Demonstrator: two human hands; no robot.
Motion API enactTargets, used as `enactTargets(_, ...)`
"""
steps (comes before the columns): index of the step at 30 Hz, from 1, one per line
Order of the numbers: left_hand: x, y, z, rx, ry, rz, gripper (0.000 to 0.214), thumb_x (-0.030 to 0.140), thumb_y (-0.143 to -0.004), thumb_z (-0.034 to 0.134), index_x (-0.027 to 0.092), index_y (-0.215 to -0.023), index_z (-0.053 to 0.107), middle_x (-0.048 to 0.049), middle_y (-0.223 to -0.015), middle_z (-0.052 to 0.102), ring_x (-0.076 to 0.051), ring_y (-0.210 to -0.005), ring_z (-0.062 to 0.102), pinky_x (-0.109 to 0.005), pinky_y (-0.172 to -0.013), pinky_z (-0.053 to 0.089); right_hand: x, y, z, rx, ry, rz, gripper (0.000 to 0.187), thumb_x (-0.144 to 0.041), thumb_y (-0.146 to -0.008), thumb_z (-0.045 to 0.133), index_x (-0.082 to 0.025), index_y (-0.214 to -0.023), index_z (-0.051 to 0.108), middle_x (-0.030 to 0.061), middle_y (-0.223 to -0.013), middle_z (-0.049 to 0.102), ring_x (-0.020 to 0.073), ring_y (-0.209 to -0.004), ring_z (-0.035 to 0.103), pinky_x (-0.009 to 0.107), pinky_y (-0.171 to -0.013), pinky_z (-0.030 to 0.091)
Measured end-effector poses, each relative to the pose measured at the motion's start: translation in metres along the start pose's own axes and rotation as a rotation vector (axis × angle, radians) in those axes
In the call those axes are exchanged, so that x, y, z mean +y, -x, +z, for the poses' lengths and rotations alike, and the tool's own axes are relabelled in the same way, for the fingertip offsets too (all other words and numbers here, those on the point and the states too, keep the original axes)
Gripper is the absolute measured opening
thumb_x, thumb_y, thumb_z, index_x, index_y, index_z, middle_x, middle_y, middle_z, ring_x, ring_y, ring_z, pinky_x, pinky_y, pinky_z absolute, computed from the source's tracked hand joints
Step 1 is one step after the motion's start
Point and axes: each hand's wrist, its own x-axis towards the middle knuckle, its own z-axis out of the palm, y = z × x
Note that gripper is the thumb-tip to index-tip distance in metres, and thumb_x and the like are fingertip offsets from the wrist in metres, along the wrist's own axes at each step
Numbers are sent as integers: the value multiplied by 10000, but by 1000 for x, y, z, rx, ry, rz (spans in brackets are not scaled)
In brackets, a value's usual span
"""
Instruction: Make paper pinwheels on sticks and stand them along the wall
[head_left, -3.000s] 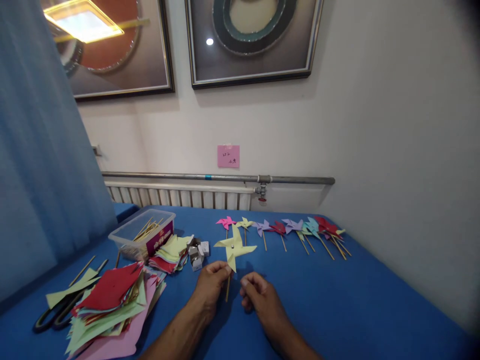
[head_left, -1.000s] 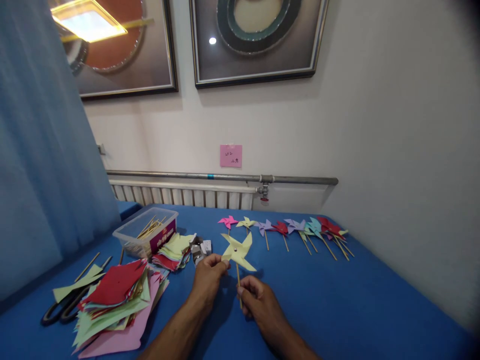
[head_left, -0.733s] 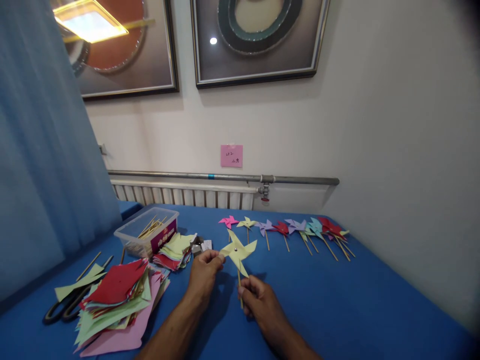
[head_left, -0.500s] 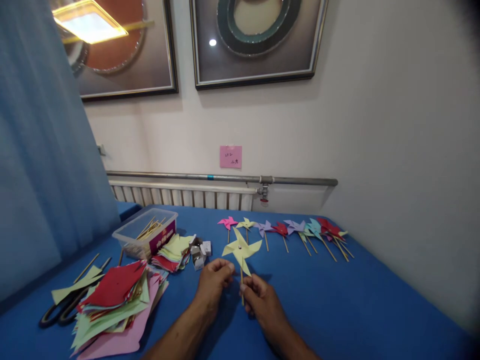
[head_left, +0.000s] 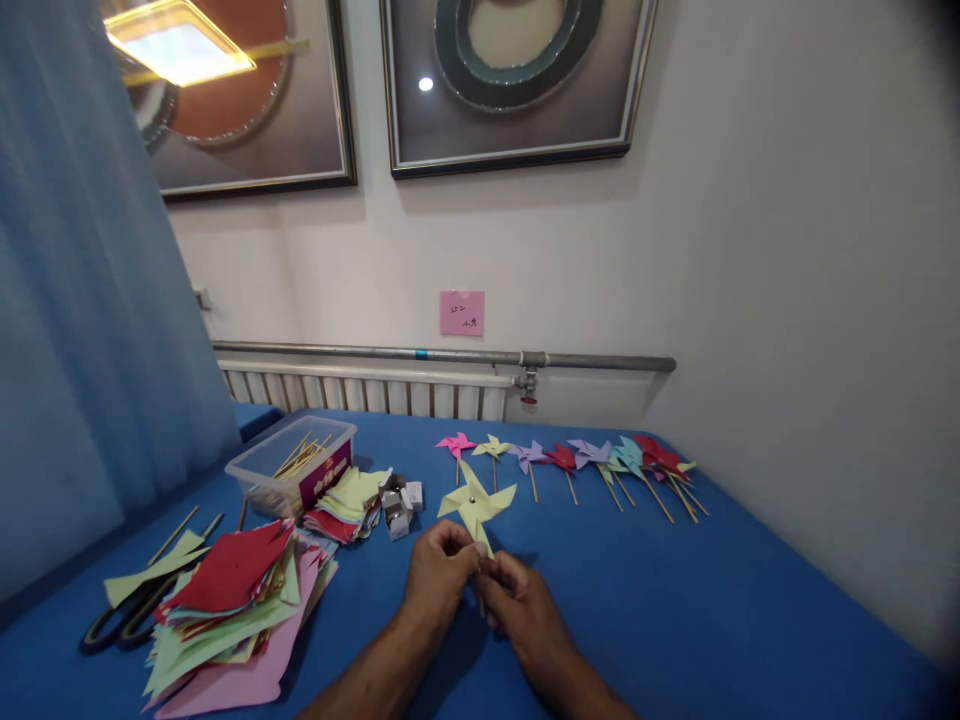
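A pale yellow paper pinwheel (head_left: 475,503) with a small round pin at its centre stands nearly upright above the blue table. Its thin wooden stick runs down between my fingers and is mostly hidden by them. My right hand (head_left: 525,608) is closed around the lower stick. Just below the lowest blade, the fingers of my left hand (head_left: 439,572) are pinched together at the stick, meeting the right fingertips. Farther back lies a row of finished-looking pinwheels, among them a pink one (head_left: 456,445), a red one (head_left: 559,458) and a light blue one (head_left: 628,456).
At left lie a pile of coloured paper (head_left: 232,570), black-handled scissors (head_left: 135,620) and a smaller paper stack (head_left: 349,500). A clear plastic box (head_left: 330,432) holds wooden sticks; small open cartons (head_left: 397,505) stand beside it. A blue curtain (head_left: 97,280) hangs at left.
My left hand has moved right and closed on the pinwheel's stick beside my right hand. The pinwheel has shifted slightly left and down.
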Motion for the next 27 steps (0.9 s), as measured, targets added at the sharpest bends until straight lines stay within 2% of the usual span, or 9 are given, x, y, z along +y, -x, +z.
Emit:
enactTargets(13, 1, -5, -8, 67, -104, 99, 153, 285, -672, 683, 164, -626, 600, 24, -564, 539, -105, -543, 457, -226, -542, 349, 0, -1, -2, -17, 4, -5, 198, -387, -846, 554, -209, -760, 558, -61, -573, 497, 98, -498, 449, 222, -511, 343)
enactTargets(22, -4, -3, -3, 8, -164, 95, 193, 314, -670, 647, 176, -591, 538, 32, -546, 502, -104, -539, 443, -232, -545, 340, 2, -2, -2, -31, 0, -27, 238, -403, -865, 569, -202, -739, 547, -57, -580, 507, 95, -496, 447, 223, -494, 328)
enactTargets(27, -7, -4, -6, 28, -176, 116, 235, 347, -696, 631, 183, -579, 510, 48, -536, 447, -94, -528, 389, -231, -535, 305, 2, -2, -2, -35, 17, -23, 161, -336, -850, 559, -206, -755, 553, -62, -563, 500, 98, -496, 451, 218, -494, 332)
